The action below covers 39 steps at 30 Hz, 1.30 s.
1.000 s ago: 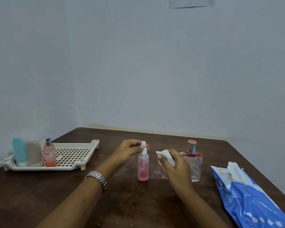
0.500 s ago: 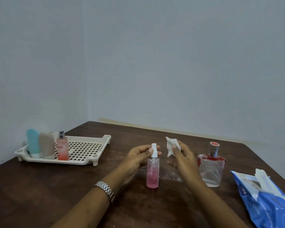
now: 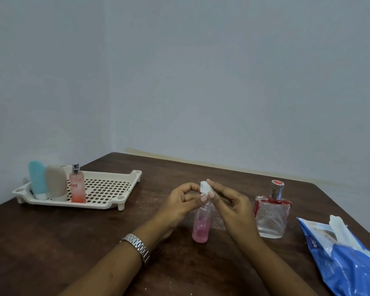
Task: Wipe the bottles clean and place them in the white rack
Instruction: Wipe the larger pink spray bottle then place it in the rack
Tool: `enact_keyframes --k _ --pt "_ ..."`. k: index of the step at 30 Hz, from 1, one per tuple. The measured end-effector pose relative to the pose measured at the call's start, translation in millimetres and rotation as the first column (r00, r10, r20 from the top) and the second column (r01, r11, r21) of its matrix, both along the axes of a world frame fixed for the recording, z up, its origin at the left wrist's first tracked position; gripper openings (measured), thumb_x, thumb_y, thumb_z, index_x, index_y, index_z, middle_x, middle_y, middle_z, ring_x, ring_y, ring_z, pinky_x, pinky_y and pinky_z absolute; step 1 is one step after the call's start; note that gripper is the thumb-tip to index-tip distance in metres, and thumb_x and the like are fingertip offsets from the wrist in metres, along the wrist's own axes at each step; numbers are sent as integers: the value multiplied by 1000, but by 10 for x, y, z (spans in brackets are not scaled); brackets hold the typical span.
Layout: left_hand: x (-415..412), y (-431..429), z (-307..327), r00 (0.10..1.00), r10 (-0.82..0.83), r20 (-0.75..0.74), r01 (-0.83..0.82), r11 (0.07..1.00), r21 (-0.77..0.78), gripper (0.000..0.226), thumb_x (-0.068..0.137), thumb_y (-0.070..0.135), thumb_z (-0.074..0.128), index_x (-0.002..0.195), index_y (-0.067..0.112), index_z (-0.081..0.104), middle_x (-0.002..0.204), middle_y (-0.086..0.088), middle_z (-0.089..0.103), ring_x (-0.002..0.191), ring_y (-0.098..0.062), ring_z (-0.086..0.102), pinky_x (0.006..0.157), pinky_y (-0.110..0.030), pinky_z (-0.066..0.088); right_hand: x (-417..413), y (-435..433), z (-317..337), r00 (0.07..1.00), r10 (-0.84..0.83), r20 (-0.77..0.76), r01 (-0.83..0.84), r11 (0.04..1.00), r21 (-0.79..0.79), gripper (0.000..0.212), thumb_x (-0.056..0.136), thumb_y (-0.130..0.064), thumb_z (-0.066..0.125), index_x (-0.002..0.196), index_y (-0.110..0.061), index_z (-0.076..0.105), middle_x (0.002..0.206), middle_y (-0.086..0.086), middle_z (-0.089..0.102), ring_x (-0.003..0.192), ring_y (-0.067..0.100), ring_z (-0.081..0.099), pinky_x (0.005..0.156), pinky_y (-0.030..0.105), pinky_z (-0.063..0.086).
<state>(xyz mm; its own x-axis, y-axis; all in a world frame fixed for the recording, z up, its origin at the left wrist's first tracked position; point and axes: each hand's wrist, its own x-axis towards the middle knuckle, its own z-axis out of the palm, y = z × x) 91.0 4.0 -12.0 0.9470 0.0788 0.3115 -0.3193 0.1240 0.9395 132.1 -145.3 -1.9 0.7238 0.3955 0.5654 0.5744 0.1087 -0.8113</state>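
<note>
At ten o'clock, the white rack's (image 3: 107,205) coral bottle (image 3: 78,189) reads "…ADE". Mid-desk (image 3: 73,242), the left hand (image 3: 179,201) pinches the pink spray bottle's (image 3: 201,225) top; the right hand (image 3: 233,208) pinches a wipe (image 3: 205,188) onto it.

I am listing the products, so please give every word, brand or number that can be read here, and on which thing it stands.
"ADE", red capitals, earlier letters unclear: on the tall pink-orange spray bottle with silver cap in the white slotted plastic rack.
"ee", white letters, the rest blurred: on the crinkled blue plastic packet.
No text shows on the small clear bottle of pink liquid or the square glass bottle with red trim.
</note>
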Motion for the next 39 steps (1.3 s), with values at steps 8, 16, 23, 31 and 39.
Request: enact_keyframes --k 8,16,23,31,39 --pt "-28 -62 20 993 49 105 -59 994 92 21 68 7 76 80 8 59 80 -11 72 81 -21 70 73 -30 57 -41 -72 79 975 -151 166 158 987 -29 16 79 -14 73 94 -18 70 87 -7 71 84 5 66 70 21 54" --pt "-20 -115 8 985 117 129 -140 971 193 22 72 5 78 84 6 59 85 -16 72 87 -30 70 80 -43 57 -143 -31 138 812 -344 471 422 904 -68 7 87 -22 64 81 -21 67 71 -13 63 67 5 59 57 12 42" --pt "-69 -176 51 993 63 99 -81 979 187 34 70 20 75 96 7 57 86 -5 75 85 -21 71 78 -32 57 -91 -107 128 971 -239 19 236 968 89 8 90 -19 60 83 -16 64 70 2 68 64 12 64 55 26 49" --pt "-66 -132 14 995 69 70 -74 994 78 31 77 20 69 103 8 57 91 -11 74 90 -25 71 83 -35 56 -136 -56 -1 964 -237 117 234 971 45 6 80 -21 71 82 -26 67 79 -12 69 75 3 64 64 20 52" --pt "-34 -65 -21 997 68 24 -69 997 46 32 78 23 67 107 10 60 97 -11 74 90 -21 69 81 -30 53 8 -84 -82 933 -299 199 307 951 -14 8 78 -17 73 85 -21 71 88 -8 65 85 2 61 70 15 49"
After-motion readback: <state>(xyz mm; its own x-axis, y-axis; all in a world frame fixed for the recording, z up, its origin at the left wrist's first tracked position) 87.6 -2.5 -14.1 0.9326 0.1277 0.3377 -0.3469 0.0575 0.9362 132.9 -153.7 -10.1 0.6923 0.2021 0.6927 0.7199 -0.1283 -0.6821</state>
